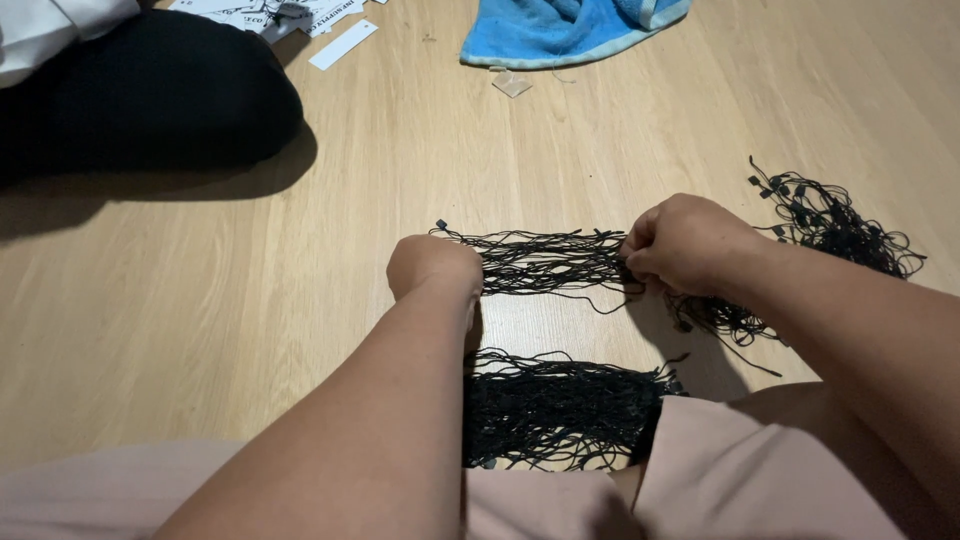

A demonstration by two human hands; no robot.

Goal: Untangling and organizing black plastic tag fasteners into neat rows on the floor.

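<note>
One camera only, worn on the person's head, looks steeply down and forward over both forearms onto the wooden floor [300, 300]. It sits close: the arms and the pink-clothed lap fill the lower edge, and the left hand [432, 265] and right hand [685, 243] lie near mid-frame. The far edge takes in a blue towel [560, 30] ahead and a dark cushion [140, 90] at upper left

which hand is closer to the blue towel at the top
Right. The right hand lies below the blue towel, slightly to its right; the left hand sits lower and further left.
</note>
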